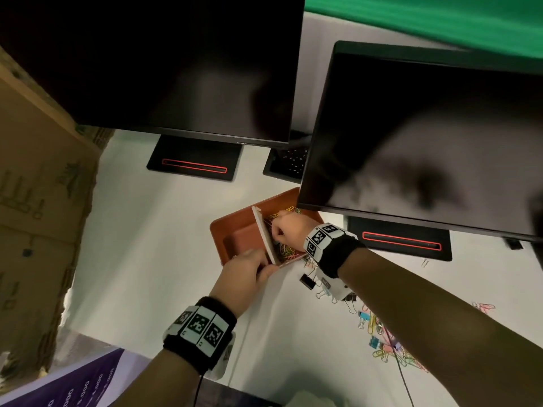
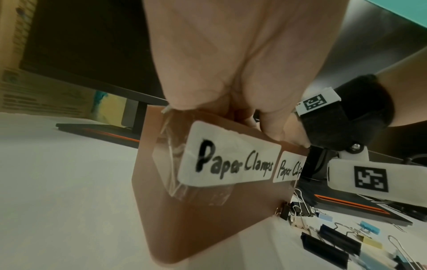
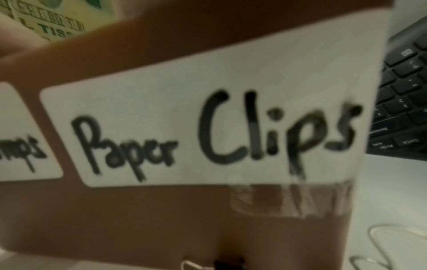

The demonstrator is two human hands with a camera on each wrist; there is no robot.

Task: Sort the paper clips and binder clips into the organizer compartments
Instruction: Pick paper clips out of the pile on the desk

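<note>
Fingers (image 1: 271,230) of right hand (image 1: 289,230): curled inside the right-side compartment of organizer (image 1: 232,227), over the paper clips (image 1: 283,248) heaped there; whether they pinch a clip, can't tell. Left hand (image 1: 245,273): fingers grip organizer's near wall by the divider (image 1: 264,235), prob. to steady it vs. sliding. Labels on front wall, "Paper Clamps" (image 2: 228,160) and "Paper Clips" (image 3: 208,127), explain the split; left compartment w/ no contents visible. Binder clips (image 2: 332,243): unsorted on tabletop (image 1: 164,245) just beside organizer, right side; more coloured clips (image 1: 385,339) under right forearm. Monitors (image 1: 152,63) behind.
</note>
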